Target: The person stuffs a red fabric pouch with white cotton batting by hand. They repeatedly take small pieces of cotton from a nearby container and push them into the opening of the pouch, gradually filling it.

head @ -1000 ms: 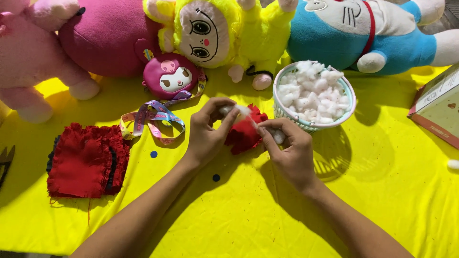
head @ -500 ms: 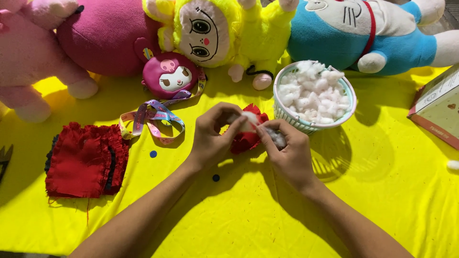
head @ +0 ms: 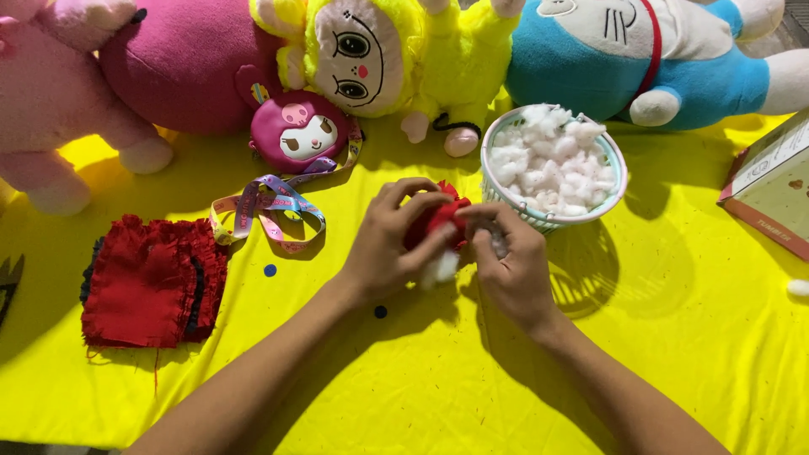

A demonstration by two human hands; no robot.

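My left hand [head: 389, 243] is closed around a small red fabric piece [head: 440, 216] above the yellow cloth [head: 421, 379]. A tuft of white stuffing [head: 440, 268] sticks out under that hand's thumb. My right hand [head: 511, 265] pinches the red piece from the right side, fingers pressed against it. Just beyond my right hand stands a white basket [head: 613, 192] filled with white stuffing [head: 552, 162].
A stack of red fabric pieces [head: 152, 282] lies at the left. A colourful ribbon [head: 268, 206] and a small pink plush face [head: 303, 133] lie ahead. Pink [head: 59, 93], yellow [head: 379, 50] and blue [head: 624, 50] plush toys line the back. A cardboard box [head: 771, 185] sits at the right.
Both hands have turned the red piece between them. The white stuffing now shows below my left thumb instead of at the top of the piece.
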